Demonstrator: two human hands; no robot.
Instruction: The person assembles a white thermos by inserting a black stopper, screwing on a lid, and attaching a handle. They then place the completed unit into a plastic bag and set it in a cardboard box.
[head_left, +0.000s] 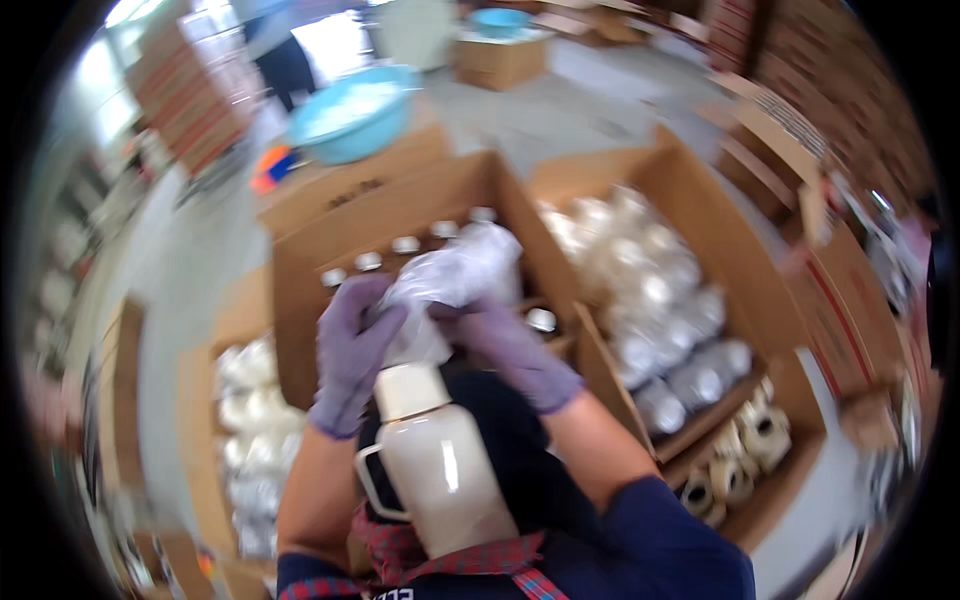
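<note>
Both my hands wear greyish-purple gloves. My left hand (355,350) grips one side of a crumpled clear plastic bag (455,270); my right hand (510,345), partly blurred, has its fingers closed on the other side. Against my front leans a cloudy whitish jug (440,475) with a side handle and a wide white cap (410,390). The bag's lower end hangs just above that cap; I cannot tell whether it touches it. Beyond the hands, an open cardboard box (390,225) holds several white-capped bottles.
To the right, another open box (705,210) contains bagged bottles (650,290) and several beige jugs (735,480). Bagged bottles (255,440) also fill a box at left. A light-blue basin (355,115) stands beyond the middle box. Stacked cartons line the right side; a person (280,60) stands far off.
</note>
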